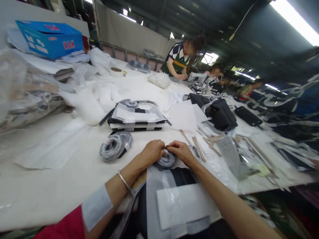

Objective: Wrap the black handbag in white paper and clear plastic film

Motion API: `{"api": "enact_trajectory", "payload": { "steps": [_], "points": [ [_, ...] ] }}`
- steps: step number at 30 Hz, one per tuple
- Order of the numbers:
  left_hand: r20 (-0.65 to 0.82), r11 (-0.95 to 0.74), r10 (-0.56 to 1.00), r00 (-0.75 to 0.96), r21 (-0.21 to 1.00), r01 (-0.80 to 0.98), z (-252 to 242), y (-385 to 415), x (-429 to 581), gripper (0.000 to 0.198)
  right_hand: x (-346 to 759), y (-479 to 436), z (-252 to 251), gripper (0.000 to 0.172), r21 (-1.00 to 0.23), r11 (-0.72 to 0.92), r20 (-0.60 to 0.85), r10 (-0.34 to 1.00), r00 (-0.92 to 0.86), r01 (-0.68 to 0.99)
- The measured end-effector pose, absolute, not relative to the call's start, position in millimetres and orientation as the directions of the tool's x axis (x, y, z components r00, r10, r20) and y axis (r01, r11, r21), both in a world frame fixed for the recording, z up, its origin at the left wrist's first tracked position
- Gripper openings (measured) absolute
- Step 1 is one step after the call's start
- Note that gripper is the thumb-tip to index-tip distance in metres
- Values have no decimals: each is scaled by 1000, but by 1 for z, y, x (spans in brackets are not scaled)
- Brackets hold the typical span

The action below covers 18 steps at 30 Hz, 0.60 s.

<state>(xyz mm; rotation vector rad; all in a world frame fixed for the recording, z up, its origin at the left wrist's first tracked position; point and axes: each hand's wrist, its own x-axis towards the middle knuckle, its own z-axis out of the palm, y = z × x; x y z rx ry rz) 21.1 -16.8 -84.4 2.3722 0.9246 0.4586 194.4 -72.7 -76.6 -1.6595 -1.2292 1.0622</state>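
Note:
A coiled strap (166, 161) in grey, cloudy plastic wrap sits at the far edge of the bag in front of me. My left hand (152, 152) curls its fingers at the coil's left side. From the right, my right hand (183, 153) pinches the coil's top edge, its fingertips nearly meeting the left ones. What exactly lies between the fingertips is hidden. Beneath my forearms lies a black bag (183, 177) partly covered by white wrapping sheets (183, 205). Further left on the table is a pair of similar wrapped coils (116, 145).
Beyond the coils lies another wrapped black bag (139, 116). Black bags (219, 113), paper sheets (183, 115) and cut strips crowd the right side. Plastic-wrapped goods (30, 103) and a blue box (51, 39) stand left. A co-worker (178, 59) works at the table's far side.

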Motion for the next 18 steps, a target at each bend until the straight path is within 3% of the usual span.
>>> {"api": "enact_trajectory", "payload": {
  "steps": [8, 12, 15, 18],
  "points": [
    [100, -547, 776, 622, 597, 586, -90, -17, 27, 11, 192, -81, -82, 13, -802, -56, 34, 990, 139, 595],
    [111, -531, 798, 592, 594, 604, -92, -18, 27, 12, 191, -81, -81, 17, -636, 65, 174, 983, 61, 769],
    [125, -541, 792, 598, 598, 592, -92, -19, 27, 22, 189, -83, -77, 18, -578, 100, 177, 984, 4, 810],
    [124, -557, 774, 621, 600, 574, -90, -19, 25, 25, 188, -87, -72, 16, -620, 107, 140, 990, -24, 777]
  ]
}}
